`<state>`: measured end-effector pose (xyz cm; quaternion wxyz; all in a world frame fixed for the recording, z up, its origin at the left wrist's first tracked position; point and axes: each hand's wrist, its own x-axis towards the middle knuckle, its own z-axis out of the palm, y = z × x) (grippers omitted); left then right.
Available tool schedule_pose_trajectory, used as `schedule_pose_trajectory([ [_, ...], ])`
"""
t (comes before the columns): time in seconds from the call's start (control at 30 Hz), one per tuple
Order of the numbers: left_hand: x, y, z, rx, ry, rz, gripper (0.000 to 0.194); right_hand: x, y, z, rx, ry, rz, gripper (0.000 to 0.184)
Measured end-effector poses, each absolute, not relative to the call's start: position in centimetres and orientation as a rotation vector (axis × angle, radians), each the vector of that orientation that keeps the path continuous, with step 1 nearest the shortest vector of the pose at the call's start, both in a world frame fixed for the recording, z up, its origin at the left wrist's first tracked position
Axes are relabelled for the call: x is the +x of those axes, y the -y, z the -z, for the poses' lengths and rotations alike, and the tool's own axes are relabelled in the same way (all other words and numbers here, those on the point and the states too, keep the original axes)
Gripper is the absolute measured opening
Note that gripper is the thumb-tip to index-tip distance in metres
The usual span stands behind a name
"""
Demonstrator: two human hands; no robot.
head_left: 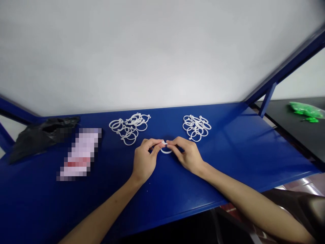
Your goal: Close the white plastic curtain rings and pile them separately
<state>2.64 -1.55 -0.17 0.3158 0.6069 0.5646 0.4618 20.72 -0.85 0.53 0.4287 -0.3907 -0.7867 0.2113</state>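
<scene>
One white ring pinched between two hands

I see the white ring (166, 152) in the middle of the worktop (165, 193), about midway between its back and front edges, its loop hanging toward the front edge. From my remote seat I read the left hand (145, 159) as clamped on the ring's top with thumb and forefinger, and the right hand (188, 156) as pinched on the same part from the other side. Such a small part probably needs fingertips, and a grip from both sides likely keeps it from turning; exactly how its ends meet I can't tell.

Toward the back edge lie two piles, the left pile (137, 119) and the right pile (196, 126), one on each side of the ring, perhaps to keep them apart and within reach. Near the back left corner a black bag (43, 134) lies crumpled, with a blurred pinkish item (81, 154) just beside it, maybe set aside to leave the hands room. Beyond the right edge, a green bag (307, 111) rests on a dark table (279, 118)
</scene>
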Motion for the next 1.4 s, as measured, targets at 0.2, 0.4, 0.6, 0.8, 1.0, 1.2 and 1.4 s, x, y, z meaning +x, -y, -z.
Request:
schedule_pose_trajectory([
  [0.2, 3.0, 2.1, 0.2, 1.659, -1.472, -1.315, 0.015, 20.8, 1.7, -0.5, -0.931, 2.046, -0.508, 0.015],
  [0.4, 3.0, 2.0, 0.3, 1.922, -1.428, -1.332, 0.016, 20.9, 1.6, 0.0, -0.917, 2.128, -0.508, 0.021],
  [0.6, 0.5, -0.6, 0.4, 2.427, -1.534, -1.140, 0.026, 24.2, -1.9, -2.3, -1.103, 2.026, -0.278, 0.018],
  [0.8, -1.0, -2.5, 0.8, 2.570, -1.913, -0.967, 0.031, 32.6, -11.2, -3.3, -1.640, 1.971, -0.083, 0.021],
  [1.0, -1.1, -2.4, 0.9, 2.624, -1.923, -0.918, 0.015, 34.4, -15.4, -3.1, -1.737, 2.299, -0.338, 0.015],
  [1.2, -0.8, -2.0, 0.1, 2.615, -1.911, -0.898, 0.009, 33.9, -14.5, -3.7, -1.654, 2.297, -0.156, 0.021],
  [1.4, -0.3, -1.2, -0.5, 2.523, -1.889, -1.045, 0.006, 31.4, -11.1, -4.0, -1.456, 2.113, 0.046, 0.022],
])
